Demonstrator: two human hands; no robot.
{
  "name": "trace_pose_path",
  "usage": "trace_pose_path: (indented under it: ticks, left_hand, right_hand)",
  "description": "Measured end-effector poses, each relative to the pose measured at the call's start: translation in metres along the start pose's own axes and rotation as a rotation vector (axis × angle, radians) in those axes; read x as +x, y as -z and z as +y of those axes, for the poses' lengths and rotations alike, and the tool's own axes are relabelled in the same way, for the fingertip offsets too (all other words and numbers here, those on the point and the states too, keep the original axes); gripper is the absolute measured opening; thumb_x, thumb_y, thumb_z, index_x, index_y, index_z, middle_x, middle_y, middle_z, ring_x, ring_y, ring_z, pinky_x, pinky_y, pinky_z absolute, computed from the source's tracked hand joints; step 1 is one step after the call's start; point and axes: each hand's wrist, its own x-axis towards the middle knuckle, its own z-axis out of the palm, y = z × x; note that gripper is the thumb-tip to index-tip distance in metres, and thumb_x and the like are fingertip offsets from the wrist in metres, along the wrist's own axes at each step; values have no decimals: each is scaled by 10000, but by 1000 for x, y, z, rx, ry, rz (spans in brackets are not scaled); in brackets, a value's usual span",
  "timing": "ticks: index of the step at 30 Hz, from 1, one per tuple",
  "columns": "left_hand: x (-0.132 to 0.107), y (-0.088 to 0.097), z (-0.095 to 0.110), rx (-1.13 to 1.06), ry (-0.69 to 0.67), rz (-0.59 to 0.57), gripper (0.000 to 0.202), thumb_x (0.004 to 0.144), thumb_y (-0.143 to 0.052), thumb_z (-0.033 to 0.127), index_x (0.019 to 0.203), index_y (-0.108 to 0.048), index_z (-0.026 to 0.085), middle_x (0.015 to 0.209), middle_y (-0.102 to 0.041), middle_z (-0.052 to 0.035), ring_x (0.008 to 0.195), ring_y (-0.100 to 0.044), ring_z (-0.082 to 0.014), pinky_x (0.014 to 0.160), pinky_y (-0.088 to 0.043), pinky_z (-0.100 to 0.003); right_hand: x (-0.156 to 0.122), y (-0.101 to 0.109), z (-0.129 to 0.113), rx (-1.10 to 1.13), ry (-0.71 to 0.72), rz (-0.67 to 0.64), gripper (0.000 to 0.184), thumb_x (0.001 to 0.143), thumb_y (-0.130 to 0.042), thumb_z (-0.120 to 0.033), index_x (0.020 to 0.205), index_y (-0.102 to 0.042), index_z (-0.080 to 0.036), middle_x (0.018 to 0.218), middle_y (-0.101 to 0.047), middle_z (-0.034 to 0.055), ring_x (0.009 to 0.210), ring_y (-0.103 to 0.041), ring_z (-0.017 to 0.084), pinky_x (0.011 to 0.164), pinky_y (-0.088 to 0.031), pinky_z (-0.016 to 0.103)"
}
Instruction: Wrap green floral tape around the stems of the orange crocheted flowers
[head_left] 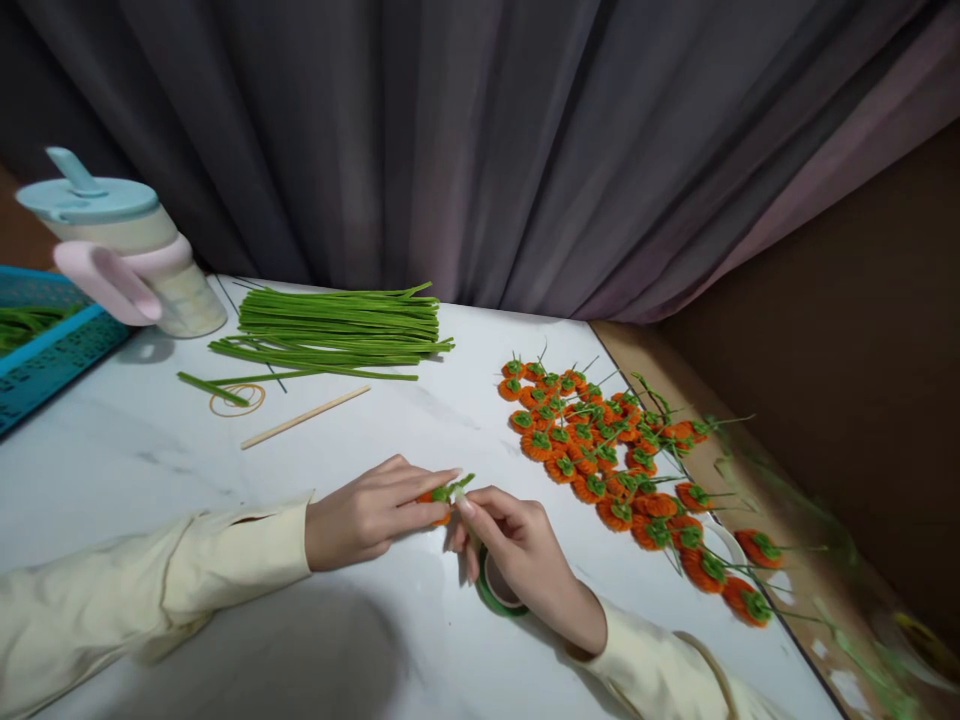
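Observation:
My left hand (367, 512) pinches a small orange pipe-cleaner flower with a green centre (442, 495) just above the white marble table (112, 450). My right hand (517, 555) is closed too: its fingertips meet the flower's green stem end, and a roll of green tape (496, 592) sits under its palm. Both wrists are in cream sleeves. A pile of several finished orange flowers (600, 450) with wire stems lies to the right of my hands.
A bundle of green pipe cleaners (337, 325) lies at the back of the table. Near it are a wooden stick (304, 417) and a rubber band (238, 400). A cup with a blue lid (127, 250) and a blue basket (45, 350) stand at left. A dark curtain hangs behind.

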Motion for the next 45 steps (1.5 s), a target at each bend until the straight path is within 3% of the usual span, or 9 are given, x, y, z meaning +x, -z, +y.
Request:
trace_pose_path:
  ticks: [6,16,26,35,41,45]
  left_hand:
    - [-2,0,-1,45,-22,-8,405,858,-318,-5,1202,-482,131,1263,-539,-240,1065,-581,-239,776,-483,-346]
    - [1,-8,2,-115,72,157,354,903,-389,45,1245,-385,136,1196,-601,-175,1027,-605,-195,812,-525,-347]
    - [0,-8,1,-64,24,130,369,883,-373,19,1241,-402,105,1119,-625,-177,1045,-584,-211,823,-520,-358]
    - [-3,-8,0,-44,-54,106,328,962,-319,109,1285,-352,156,1126,-613,-160,1091,-545,-209,876,-481,-346]
    - [-9,-13,5,-158,231,-88,221,948,-433,205,1130,-556,195,1126,-633,-87,1039,-587,-192,931,-455,-307]
    - [-11,-16,6,-108,229,-16,256,934,-473,209,1182,-533,184,1047,-661,-98,961,-622,-188,884,-499,-303]
  right_hand:
    - [-1,1,1,20,31,-10,302,911,-489,-390,774,-580,-136,626,-617,16,395,-543,78,423,-426,199]
    - [-3,1,2,-121,69,-12,305,929,-463,-363,771,-589,-136,585,-601,17,401,-540,78,449,-420,191]
    - [-3,-1,-1,-203,88,13,293,924,-456,-353,774,-589,-138,574,-602,23,401,-541,89,446,-421,200]
    - [1,-2,3,-43,19,-15,253,897,-510,-377,787,-537,-151,664,-638,29,397,-557,85,412,-433,196]
    - [2,-2,2,54,32,-56,185,891,-535,-348,864,-525,-165,635,-611,-13,388,-549,74,405,-440,183]
    - [1,-2,4,99,14,-71,197,879,-553,-362,938,-516,-178,637,-601,-25,391,-552,76,402,-453,185]
